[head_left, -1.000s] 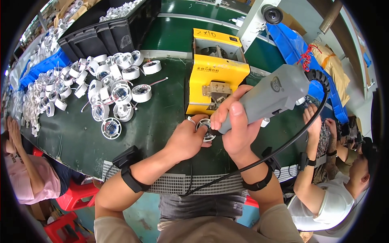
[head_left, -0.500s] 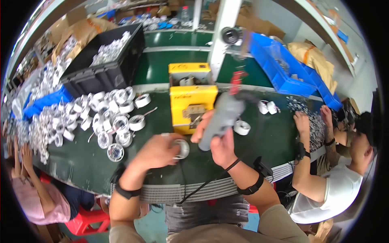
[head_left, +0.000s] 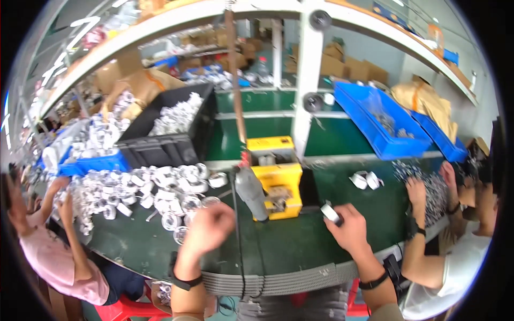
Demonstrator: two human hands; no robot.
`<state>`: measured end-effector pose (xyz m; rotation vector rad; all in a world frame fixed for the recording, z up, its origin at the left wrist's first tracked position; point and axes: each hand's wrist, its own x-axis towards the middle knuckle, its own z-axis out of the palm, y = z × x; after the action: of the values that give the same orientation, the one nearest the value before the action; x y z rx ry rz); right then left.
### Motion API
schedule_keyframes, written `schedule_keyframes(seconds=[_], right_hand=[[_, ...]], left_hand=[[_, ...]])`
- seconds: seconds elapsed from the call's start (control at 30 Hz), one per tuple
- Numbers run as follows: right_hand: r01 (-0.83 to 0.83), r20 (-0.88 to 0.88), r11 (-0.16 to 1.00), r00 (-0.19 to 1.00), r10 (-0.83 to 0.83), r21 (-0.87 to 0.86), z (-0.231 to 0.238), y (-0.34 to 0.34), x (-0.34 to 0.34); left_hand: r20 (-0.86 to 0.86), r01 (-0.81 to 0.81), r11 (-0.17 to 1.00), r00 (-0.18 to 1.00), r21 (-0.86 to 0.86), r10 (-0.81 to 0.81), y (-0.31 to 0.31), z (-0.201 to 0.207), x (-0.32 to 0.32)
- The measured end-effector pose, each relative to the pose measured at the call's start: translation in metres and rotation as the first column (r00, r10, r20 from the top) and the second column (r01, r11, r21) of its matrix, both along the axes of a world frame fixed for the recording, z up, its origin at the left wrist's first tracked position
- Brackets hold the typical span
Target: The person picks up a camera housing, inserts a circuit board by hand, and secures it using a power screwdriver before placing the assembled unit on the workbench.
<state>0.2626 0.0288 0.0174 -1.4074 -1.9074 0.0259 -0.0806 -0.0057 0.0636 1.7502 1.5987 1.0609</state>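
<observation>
My right hand (head_left: 350, 229) is closed on a small white ring-shaped part (head_left: 330, 213), held between thumb and fingers right of the yellow box (head_left: 294, 179). My left hand (head_left: 211, 229), smeared by motion, is over the near edge of a pile of white ring-shaped parts (head_left: 170, 200). Its fingers look curled, but I cannot tell whether they hold anything. Between my hands, a grey handheld power screwdriver (head_left: 250, 192) hangs upright in front of the yellow box, touched by neither hand. Metal pieces (head_left: 279, 197) are on the box's front.
A black crate (head_left: 160, 154) of white parts stands behind the pile. At the back right is a blue bin (head_left: 369, 131). Two white rings (head_left: 366, 180) lie right of the box. Co-workers sit on both sides; one reaches into small dark parts (head_left: 436, 198).
My right hand has let go of the screwdriver, moved right and now holds a white ring. The screwdriver hangs free. My left hand has moved toward the pile. The view has tilted upward.
</observation>
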Motion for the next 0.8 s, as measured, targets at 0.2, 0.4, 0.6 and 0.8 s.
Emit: schedule_keyframes(seconds=[0.2, 0.4, 0.6, 0.8], right_hand=[[-0.468, 0.008, 0.876, 0.883, 0.47, 0.117, 0.027, -0.043, -0.057], [-0.698, -0.121, 0.691, 0.682, 0.722, 0.188, 0.043, -0.001, -0.066], [-0.756, -0.309, 0.591, 0.654, 0.69, -0.28, 0.019, 0.011, -0.049], [-0.748, -0.746, 0.516, 0.606, 0.274, -0.418, -0.004, 0.015, -0.044]], left_hand=[[0.755, 0.726, 0.674, 0.517, -0.137, -0.403, -0.007, -0.065, 0.081], [0.837, 0.752, 0.62, 0.474, -0.223, -0.274, 0.003, -0.043, 0.07], [0.86, 0.783, 0.564, 0.454, -0.261, -0.233, 0.008, -0.052, 0.068], [0.895, 0.674, 0.703, 0.43, -0.227, -0.123, 0.005, -0.056, 0.069]])
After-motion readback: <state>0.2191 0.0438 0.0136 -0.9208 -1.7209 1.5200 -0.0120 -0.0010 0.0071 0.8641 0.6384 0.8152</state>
